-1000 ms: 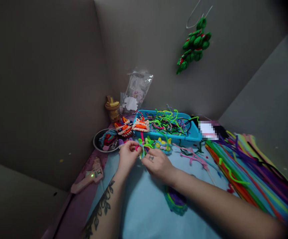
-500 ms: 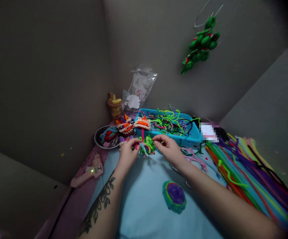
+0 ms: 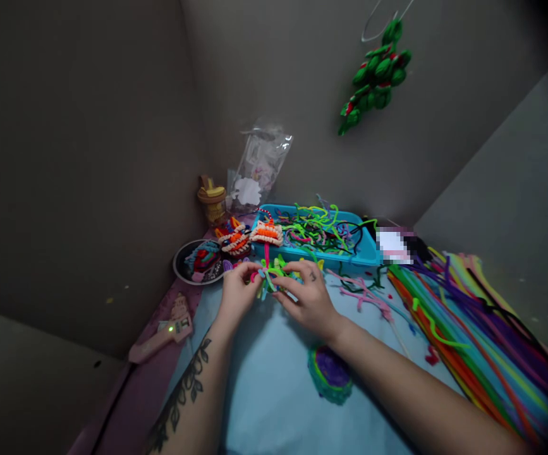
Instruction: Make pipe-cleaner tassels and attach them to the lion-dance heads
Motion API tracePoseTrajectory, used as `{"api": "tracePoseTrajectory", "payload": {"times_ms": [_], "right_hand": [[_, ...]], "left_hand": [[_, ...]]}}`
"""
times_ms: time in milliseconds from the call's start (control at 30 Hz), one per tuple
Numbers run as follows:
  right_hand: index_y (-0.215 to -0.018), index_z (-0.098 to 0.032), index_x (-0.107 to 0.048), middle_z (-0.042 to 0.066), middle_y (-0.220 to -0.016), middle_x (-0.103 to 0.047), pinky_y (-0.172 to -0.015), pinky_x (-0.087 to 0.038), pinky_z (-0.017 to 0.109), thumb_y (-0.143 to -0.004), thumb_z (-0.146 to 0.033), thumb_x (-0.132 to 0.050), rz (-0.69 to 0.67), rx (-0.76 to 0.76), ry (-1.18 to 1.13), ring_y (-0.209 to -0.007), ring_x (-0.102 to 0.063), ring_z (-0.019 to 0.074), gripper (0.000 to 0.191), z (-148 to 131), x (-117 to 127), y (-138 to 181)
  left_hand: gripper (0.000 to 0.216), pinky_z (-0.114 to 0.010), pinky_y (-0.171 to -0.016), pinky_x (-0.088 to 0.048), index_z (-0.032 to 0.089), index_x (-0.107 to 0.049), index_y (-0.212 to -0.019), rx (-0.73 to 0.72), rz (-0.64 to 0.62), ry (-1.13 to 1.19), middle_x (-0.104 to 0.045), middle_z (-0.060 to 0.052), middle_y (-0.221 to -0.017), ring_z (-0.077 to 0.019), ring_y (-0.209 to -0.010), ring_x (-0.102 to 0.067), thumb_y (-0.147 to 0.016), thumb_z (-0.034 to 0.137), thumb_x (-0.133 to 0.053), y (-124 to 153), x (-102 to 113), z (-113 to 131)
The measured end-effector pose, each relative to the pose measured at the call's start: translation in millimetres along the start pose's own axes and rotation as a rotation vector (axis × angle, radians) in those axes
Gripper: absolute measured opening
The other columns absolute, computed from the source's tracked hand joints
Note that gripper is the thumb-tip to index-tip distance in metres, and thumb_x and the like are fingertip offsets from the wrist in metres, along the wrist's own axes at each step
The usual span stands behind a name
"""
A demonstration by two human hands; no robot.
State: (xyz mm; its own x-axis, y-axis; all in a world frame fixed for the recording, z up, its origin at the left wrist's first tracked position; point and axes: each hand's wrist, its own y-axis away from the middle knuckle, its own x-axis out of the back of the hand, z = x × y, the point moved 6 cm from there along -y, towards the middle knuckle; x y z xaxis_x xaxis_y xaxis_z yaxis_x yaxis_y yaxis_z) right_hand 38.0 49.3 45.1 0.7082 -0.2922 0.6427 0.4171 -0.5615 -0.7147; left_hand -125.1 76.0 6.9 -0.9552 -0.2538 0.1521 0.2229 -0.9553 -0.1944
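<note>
My left hand [image 3: 239, 291] pinches a small bunch of colourful pipe cleaners [image 3: 267, 280], pink, light blue and green, above the front side of the blue tray. My right hand [image 3: 308, 294] closes thumb and fingers on the green ends of the same bunch from the right. Other bright pieces behind the fingers are partly hidden. Just beyond stands an orange and cream pipe-cleaner piece [image 3: 267, 234] with a pink stem below it. Nearer me on the light blue cloth [image 3: 274, 392] lies a round coil [image 3: 331, 374], purple inside a green rim, partly behind my right forearm.
A blue tray [image 3: 367, 255] holds tangled pipe cleaner scraps. Long pipe cleaners [image 3: 473, 341] lie bundled at the right. At the left are a round dish [image 3: 177, 273], a pink glue gun [image 3: 164, 338] with its cord, and a cup [image 3: 213, 203]. Green decorations [image 3: 377, 79] hang on the wall.
My right hand has moved left and slightly down, from the bunch's right side onto its green ends near my left fingers. My left hand keeps its pinch. The view has shifted slightly.
</note>
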Motion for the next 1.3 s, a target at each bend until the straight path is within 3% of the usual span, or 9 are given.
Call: {"api": "tracePoseTrajectory", "payload": {"times_ms": [167,467,700,1000,1300], "right_hand": [[-0.090,-0.025,-0.070,0.009,-0.107,-0.059,-0.091,-0.038,0.044,-0.085,-0.022,-0.059,-0.003,0.063,0.093,-0.105,-0.046,0.0271,0.013,-4.9,1.6,-11.8],[-0.072,-0.020,-0.070,0.008,-0.101,-0.057,-0.089,-0.041,0.039,-0.077,-0.016,-0.061,0.127,-0.205,-0.108,-0.099,-0.050,0.0239,0.011,18.1,3.1,-42.7],[-0.069,-0.021,-0.069,0.006,-0.097,-0.057,-0.087,-0.042,0.039,-0.074,-0.012,-0.061,0.177,-0.204,-0.114,-0.096,-0.052,0.0230,0.014,16.5,5.2,-47.0],[-0.063,-0.020,-0.064,0.005,-0.091,-0.056,-0.086,-0.043,0.038,-0.071,-0.012,-0.060,0.130,-0.295,-0.267,-0.091,-0.055,0.0212,0.012,19.7,5.0,-43.7],[-0.062,-0.020,-0.061,0.004,-0.085,-0.056,-0.083,-0.043,0.037,-0.070,-0.012,-0.059,0.023,-0.259,-0.324,-0.088,-0.056,0.0205,0.012,16.7,1.3,-47.4]], "left_hand": [[0.009,-0.021,-0.057,-0.042,0.017,-0.067,-0.073,-0.001,-0.036,0.043,-0.064,0.000,-0.066,-0.0120,-0.059,-0.056,-0.065,0.020,-0.067,-0.8,-3.0,-2.3],[0.014,-0.019,-0.055,-0.041,0.015,-0.065,-0.077,0.023,-0.078,0.064,-0.063,0.000,-0.070,-0.0104,-0.060,-0.054,-0.065,0.022,-0.069,-0.8,-7.1,-10.3],[0.015,-0.020,-0.051,-0.038,0.016,-0.063,-0.076,0.056,-0.098,0.061,-0.058,0.003,-0.060,-0.0090,-0.052,-0.049,-0.064,0.024,-0.069,0.0,-9.0,-11.4],[0.016,-0.019,-0.053,-0.039,0.015,-0.064,-0.075,0.048,-0.064,0.065,-0.063,0.000,-0.068,-0.0096,-0.057,-0.052,-0.063,0.024,-0.069,-0.9,-7.6,-13.6],[0.014,-0.021,-0.056,-0.039,0.016,-0.062,-0.073,0.044,-0.060,0.056,-0.062,0.000,-0.067,-0.0106,-0.059,-0.053,-0.063,0.024,-0.068,-0.1,-7.6,-8.0]]}}
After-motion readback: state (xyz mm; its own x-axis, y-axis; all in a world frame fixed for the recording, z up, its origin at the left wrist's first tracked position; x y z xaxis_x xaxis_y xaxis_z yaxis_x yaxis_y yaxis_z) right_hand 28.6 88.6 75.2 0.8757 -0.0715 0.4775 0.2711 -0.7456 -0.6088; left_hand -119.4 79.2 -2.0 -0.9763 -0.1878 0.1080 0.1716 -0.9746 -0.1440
